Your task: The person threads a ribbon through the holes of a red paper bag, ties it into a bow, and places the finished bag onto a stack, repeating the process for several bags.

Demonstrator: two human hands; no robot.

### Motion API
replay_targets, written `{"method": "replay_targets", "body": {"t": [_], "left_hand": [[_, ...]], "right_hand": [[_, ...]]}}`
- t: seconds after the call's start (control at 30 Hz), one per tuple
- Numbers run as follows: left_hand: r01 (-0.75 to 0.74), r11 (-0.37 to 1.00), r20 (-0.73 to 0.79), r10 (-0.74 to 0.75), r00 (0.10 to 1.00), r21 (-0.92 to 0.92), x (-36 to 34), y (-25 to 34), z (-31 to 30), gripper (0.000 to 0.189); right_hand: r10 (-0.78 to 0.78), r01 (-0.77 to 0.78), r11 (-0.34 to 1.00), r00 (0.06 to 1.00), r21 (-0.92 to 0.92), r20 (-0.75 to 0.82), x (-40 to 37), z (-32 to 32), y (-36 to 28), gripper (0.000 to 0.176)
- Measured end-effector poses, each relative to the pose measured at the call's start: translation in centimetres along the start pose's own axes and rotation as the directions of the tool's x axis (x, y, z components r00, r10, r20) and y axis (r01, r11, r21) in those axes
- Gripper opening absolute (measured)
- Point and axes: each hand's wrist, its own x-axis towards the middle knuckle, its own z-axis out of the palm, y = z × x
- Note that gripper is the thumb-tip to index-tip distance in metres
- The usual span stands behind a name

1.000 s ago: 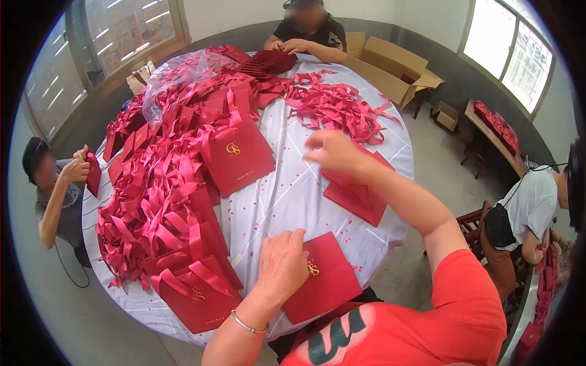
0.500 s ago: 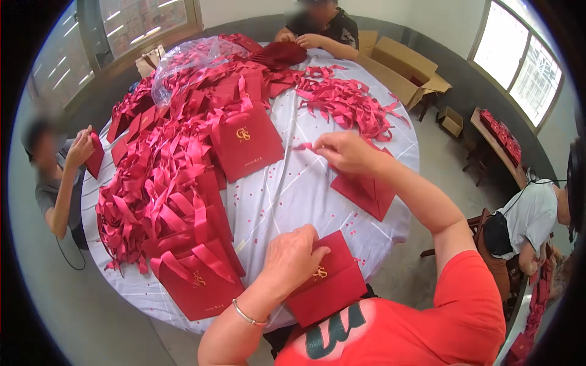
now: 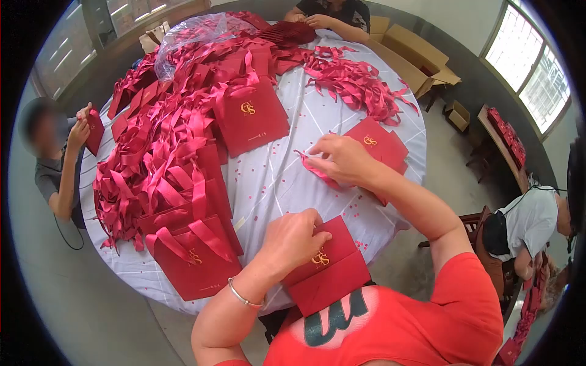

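Observation:
In front of my chest is a red paper gift bag (image 3: 332,277) with a gold monogram, at the table's near edge. My left hand (image 3: 296,241), a silver bangle on its wrist, is closed on the bag's upper left part, the fingertips partly hidden. Farther right, my right hand (image 3: 342,160) pinches a pink-red ribbon (image 3: 318,172), which trails below the fingers. Just behind that hand lies another red gift bag (image 3: 379,141) with a gold monogram, partly covered by my hand and forearm.
Finished-looking bags with ribbon handles (image 3: 165,183) heap up on the left of the round table (image 3: 259,189). Loose ribbons (image 3: 360,82) lie at the far right, near a cardboard box (image 3: 409,58). People sit at the left, far side and right. Small red bits dot the cloth.
My right hand has turned and moved slightly right, with the ribbon now hanging under it. More of the bag behind it shows, including its monogram. My left hand keeps its place on the near bag.

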Motion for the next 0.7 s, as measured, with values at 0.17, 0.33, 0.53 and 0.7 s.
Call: {"method": "replay_targets", "body": {"t": [0.17, 0.33, 0.53, 0.7], "left_hand": [[0.083, 0.989, 0.056, -0.077, 0.995, -0.123, 0.1, 0.4, -0.8, 0.027], [0.170, 0.930, 0.162, -0.123, 0.979, -0.325, 0.5, -0.3, -0.9, 0.021], [0.292, 0.689, 0.335, -0.076, 0.939, -0.663, 0.9, -2.0, -0.2, 0.015], [0.455, 0.521, 0.477, -0.103, 0.873, -0.722, 1.1, -1.2, -0.8, 0.019]], "right_hand": [[0.055, -0.049, 0.986, 0.998, -0.157, 0.033, 2.2, 3.3, 0.4, 0.021], [0.130, -0.150, 0.916, 0.988, 0.371, 0.080, -0.1, 0.9, -1.4, 0.014], [0.214, -0.302, 0.794, 0.951, 0.527, 0.222, -6.0, -3.2, -3.1, 0.011], [0.106, -0.158, 0.826, 0.986, 0.540, 0.126, -9.6, -3.0, -2.5, 0.007]]}}
